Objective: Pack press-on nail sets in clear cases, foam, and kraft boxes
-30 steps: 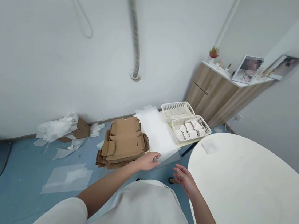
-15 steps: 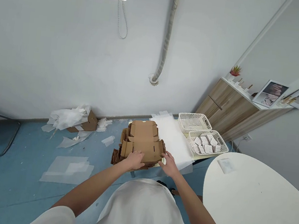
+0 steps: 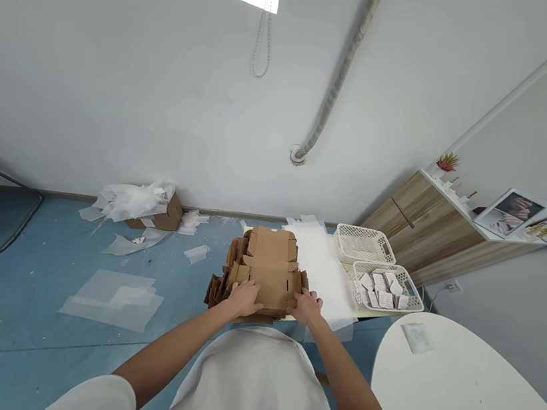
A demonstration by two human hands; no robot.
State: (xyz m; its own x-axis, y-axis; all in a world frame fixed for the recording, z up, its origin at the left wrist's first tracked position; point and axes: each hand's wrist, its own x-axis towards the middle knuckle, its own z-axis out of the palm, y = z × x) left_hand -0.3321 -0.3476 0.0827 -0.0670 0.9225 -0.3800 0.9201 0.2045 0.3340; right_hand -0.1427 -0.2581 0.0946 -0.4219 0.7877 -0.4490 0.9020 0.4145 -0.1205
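A stack of flattened brown cardboard boxes (image 3: 270, 285) lies on a low table, its edges uneven at the left. My left hand (image 3: 245, 297) rests on the front left part of the top sheet, fingers spread. At the front right corner, my right hand (image 3: 306, 306) touches the right flap of the top sheet, its fingers bent over the edge. Whether its fingers pinch the cardboard is too small to tell. White sheets (image 3: 320, 265) lie to the right of the stack.
Two white baskets stand right of the sheets; the nearer basket (image 3: 414, 303) holds several small white cards. A round white table (image 3: 461, 384) is at the right. Wooden cabinet (image 3: 431, 232) stands behind. Crumpled wrapping (image 3: 135, 201) and a carton (image 3: 170, 215) lie on the floor left.
The view has shifted and tilted. My right hand has moved inward onto the right flap of the top sheet. My left hand stays on the front left of the stack.
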